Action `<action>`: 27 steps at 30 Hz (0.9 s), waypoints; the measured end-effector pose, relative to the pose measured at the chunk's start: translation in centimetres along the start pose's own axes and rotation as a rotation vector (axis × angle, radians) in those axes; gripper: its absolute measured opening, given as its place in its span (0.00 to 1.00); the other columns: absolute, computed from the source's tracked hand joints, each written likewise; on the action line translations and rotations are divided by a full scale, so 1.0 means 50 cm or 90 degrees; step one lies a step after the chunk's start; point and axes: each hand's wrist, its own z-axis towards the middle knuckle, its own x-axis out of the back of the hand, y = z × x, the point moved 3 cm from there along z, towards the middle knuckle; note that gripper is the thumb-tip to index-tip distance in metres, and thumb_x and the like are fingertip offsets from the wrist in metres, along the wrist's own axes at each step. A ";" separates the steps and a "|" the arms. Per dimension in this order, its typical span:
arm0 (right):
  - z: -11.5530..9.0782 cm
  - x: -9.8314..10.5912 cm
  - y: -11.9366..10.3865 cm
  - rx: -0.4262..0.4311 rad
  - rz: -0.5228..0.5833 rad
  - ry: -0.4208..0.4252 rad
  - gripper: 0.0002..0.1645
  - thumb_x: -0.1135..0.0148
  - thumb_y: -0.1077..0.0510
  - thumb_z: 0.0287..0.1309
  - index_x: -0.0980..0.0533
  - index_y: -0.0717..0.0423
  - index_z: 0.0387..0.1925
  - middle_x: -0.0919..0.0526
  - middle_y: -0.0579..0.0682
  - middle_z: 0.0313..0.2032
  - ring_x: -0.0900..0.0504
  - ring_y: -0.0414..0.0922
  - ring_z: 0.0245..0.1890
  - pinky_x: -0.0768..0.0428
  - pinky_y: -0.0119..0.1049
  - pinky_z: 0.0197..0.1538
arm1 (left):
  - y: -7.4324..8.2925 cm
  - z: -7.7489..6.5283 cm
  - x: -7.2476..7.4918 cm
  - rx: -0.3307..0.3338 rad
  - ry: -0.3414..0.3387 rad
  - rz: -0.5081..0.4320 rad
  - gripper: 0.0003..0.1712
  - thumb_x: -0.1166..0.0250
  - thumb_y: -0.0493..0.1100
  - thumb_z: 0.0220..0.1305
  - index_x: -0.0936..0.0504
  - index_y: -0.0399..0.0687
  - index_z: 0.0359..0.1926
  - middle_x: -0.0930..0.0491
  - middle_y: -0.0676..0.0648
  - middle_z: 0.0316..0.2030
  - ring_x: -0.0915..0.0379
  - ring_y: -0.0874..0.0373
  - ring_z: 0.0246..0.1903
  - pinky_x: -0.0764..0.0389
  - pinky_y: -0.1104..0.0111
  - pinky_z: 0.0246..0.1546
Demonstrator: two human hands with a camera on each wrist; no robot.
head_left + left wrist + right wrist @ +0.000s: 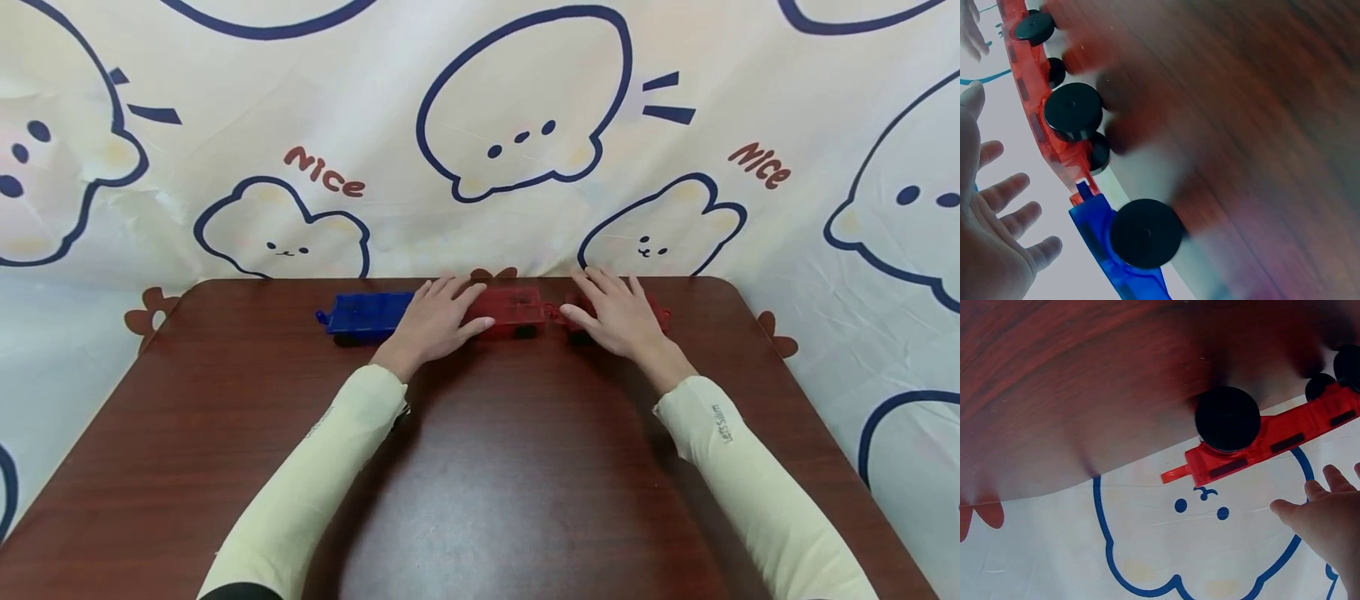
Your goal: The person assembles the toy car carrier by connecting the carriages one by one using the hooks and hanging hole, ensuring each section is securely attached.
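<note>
A row of toy train cars stands on its black wheels along the table's far edge. At the left end is a blue car (360, 315), hooked in the left wrist view to a translucent red car (513, 307). A second red car (1260, 449) stands at the right end, largely covered by my right hand in the head view. My left hand (435, 321) is over the joint of the blue and red cars, fingers spread. With fingers also spread, my right hand (621, 317) is over the right red car. Neither hand's fingers curl round a car.
The dark brown wooden table (495, 467) has rounded far corners. Right behind it hangs a pale cloth (480, 233) with cartoon outlines, which also runs along both sides. Pale sleeves cover both forearms.
</note>
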 end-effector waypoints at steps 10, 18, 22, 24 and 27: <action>-0.022 -0.009 0.024 -0.015 0.000 -0.017 0.47 0.55 0.28 0.71 0.42 0.51 0.79 0.42 0.59 0.76 0.52 0.59 0.78 0.60 0.66 0.74 | 0.017 0.021 -0.015 -0.001 -0.009 -0.001 0.41 0.50 0.68 0.73 0.38 0.54 0.78 0.41 0.42 0.76 0.52 0.43 0.76 0.52 0.45 0.74; -0.031 -0.017 0.043 -0.024 0.002 -0.019 0.48 0.57 0.26 0.70 0.42 0.51 0.78 0.43 0.59 0.77 0.53 0.59 0.78 0.62 0.66 0.74 | 0.022 0.030 -0.032 0.007 -0.025 0.000 0.41 0.50 0.69 0.74 0.39 0.54 0.78 0.41 0.42 0.76 0.55 0.43 0.77 0.53 0.45 0.74; -0.034 -0.019 0.049 -0.028 0.007 -0.021 0.48 0.56 0.27 0.70 0.42 0.51 0.78 0.43 0.60 0.77 0.53 0.59 0.78 0.61 0.66 0.74 | 0.023 0.032 -0.038 0.009 -0.029 -0.007 0.42 0.51 0.69 0.73 0.39 0.54 0.78 0.42 0.43 0.76 0.55 0.43 0.77 0.54 0.45 0.75; -0.035 -0.020 0.051 -0.029 0.007 -0.024 0.48 0.57 0.26 0.70 0.42 0.52 0.78 0.44 0.60 0.77 0.54 0.59 0.78 0.61 0.67 0.74 | 0.023 0.033 -0.040 0.011 -0.031 -0.010 0.42 0.51 0.70 0.73 0.39 0.55 0.78 0.42 0.43 0.76 0.55 0.43 0.77 0.54 0.45 0.75; -0.036 -0.023 0.055 -0.033 0.002 -0.028 0.48 0.57 0.26 0.70 0.42 0.52 0.78 0.44 0.61 0.77 0.54 0.60 0.78 0.60 0.67 0.73 | 0.025 0.034 -0.044 0.010 -0.033 -0.018 0.42 0.50 0.70 0.73 0.39 0.55 0.78 0.41 0.43 0.76 0.55 0.43 0.77 0.54 0.45 0.75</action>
